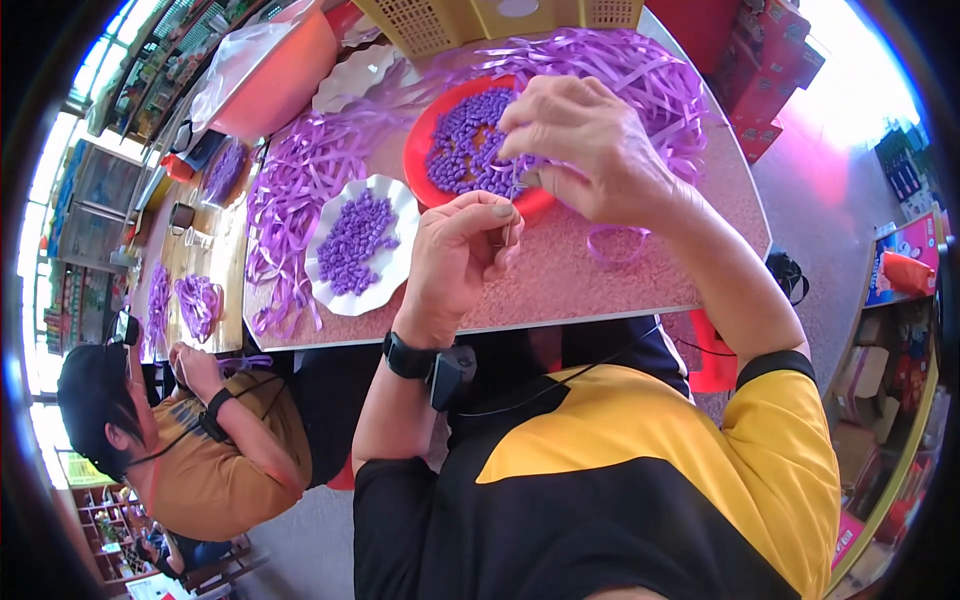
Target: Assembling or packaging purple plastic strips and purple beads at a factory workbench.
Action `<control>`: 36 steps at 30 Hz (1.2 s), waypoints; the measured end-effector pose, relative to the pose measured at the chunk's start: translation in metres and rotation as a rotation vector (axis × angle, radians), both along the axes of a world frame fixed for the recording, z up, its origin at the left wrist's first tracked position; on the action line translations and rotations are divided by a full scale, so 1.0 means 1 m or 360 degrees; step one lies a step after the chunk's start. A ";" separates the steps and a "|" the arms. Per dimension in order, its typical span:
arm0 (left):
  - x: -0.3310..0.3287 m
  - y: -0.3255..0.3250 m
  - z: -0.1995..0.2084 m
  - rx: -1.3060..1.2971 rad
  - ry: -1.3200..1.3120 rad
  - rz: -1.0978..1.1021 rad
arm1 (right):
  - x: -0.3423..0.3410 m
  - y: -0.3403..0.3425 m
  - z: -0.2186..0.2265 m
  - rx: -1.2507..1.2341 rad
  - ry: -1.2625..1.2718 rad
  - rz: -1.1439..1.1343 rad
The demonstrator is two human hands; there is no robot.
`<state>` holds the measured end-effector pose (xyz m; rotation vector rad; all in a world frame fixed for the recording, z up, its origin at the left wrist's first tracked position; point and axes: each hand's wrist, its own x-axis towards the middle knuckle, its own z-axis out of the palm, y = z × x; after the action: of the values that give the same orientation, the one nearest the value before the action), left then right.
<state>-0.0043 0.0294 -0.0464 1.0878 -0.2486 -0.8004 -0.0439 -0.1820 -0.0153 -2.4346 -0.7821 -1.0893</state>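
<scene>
My left hand (pixel 455 250) is closed in a pinch just in front of the red dish (pixel 416 152), at the table's near side. Something thin shows at its fingertips, too small to name. Above and to the right, my right hand (pixel 595 150) hangs over the dish with bent fingers. Its thumb and forefinger come together close to the left fingertips, and what they hold is too small to make out. Purple beads (pixel 462 140) fill the dish, partly hidden by my right hand. To the left, more purple beads (pixel 352 243) lie on a white scalloped plate (pixel 330 296).
Purple ribbons (pixel 310 170) are heaped on the left of the table (pixel 590 285), and more ribbons (pixel 640 70) at the back right. A yellow basket (pixel 500 28) stands at the far edge. An orange basin (pixel 285 75) is at the back left. A co-worker (pixel 220 440) sits at left.
</scene>
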 end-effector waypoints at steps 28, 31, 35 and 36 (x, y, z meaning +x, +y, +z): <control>-0.025 -0.016 -0.012 0.0050 -0.0143 0.0194 | 0.002 0.011 -0.020 0.1857 0.1572 0.0693; -0.025 -0.017 -0.011 0.0088 -0.0125 0.0168 | 0.001 0.012 -0.019 0.1834 0.1570 0.0624; -0.026 -0.015 -0.008 0.0015 -0.0074 0.0200 | -0.001 0.018 -0.019 0.1902 0.1554 0.0684; -0.025 -0.015 -0.005 -0.0010 -0.0065 0.0211 | -0.002 0.019 -0.019 0.1896 0.1506 0.0677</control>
<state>-0.0296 0.0147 -0.0518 1.1041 -0.2110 -0.6589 -0.0457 -0.1632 -0.0343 -1.3423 -0.1651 -0.0405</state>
